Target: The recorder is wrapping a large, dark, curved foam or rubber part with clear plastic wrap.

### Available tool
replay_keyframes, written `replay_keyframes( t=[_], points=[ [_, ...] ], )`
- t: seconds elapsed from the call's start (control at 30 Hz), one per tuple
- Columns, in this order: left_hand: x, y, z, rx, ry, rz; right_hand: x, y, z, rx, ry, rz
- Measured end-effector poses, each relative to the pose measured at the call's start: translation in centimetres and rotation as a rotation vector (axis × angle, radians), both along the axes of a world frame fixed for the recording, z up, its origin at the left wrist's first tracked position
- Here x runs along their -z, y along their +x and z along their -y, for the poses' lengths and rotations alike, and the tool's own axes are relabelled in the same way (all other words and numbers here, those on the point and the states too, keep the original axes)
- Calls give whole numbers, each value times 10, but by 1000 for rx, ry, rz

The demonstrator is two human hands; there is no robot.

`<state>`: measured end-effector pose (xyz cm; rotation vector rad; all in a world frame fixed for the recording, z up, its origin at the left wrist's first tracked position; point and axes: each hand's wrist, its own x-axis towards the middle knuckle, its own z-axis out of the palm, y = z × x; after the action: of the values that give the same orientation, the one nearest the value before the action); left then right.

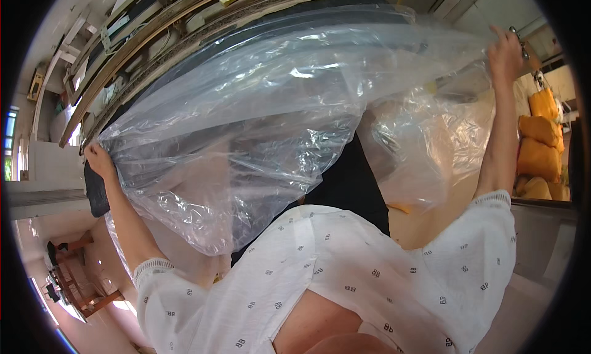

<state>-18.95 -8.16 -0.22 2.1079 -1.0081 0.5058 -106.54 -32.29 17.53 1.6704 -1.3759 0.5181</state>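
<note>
**A:** What was over at the far left?

**B:** A pale wall with a window at the rim, and lower down some reddish wooden furniture (80, 289) on the floor. Just right of that, the person's left hand (98, 160) was raised, its fingers closed on the left edge of a big clear plastic sheet (258, 108). A dark flat panel (95, 194) showed right under that hand, touching the sheet's edge.

**B:** Above, long wooden beams (141, 43) ran slantwise from the upper left toward the top middle.

**A:** And the sheet itself?

**B:** It was stretched wide between both hands, spanning most of the view, crumpled and glossy, sagging to a fold in the middle. Behind it lay a long dark curved surface, only dimly seen through the plastic. A black shape (351, 181) hung below the sheet's middle; what it was, I could not tell.

**A:** Below that?

**B:** The person's white patterned garment (369, 261), lace-trimmed at the sleeves, filled the lower centre.

**A:** The right side?

**B:** The right hand (506, 52) was held high, clenched on the sheet's upper right corner. Past the forearm, yellow-orange sacks (542, 138) were stacked at the far right, well apart from the sheet.
</note>
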Motion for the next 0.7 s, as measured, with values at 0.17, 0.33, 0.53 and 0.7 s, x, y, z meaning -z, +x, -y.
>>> replay_keyframes(
  t=[0.17,0.33,0.53,0.7],
  points=[
    [3,11,-64,-313,-1,44,73,162,-10,-658,432,479],
    [2,61,-128,-380,242,157,185,91,108,-256,443,415],
    [2,44,-119,-412,302,94,173,59,167,-22,991,916],
    [-7,37,-116,-462,279,97,121,127,114,-302,462,422]
  ],
)
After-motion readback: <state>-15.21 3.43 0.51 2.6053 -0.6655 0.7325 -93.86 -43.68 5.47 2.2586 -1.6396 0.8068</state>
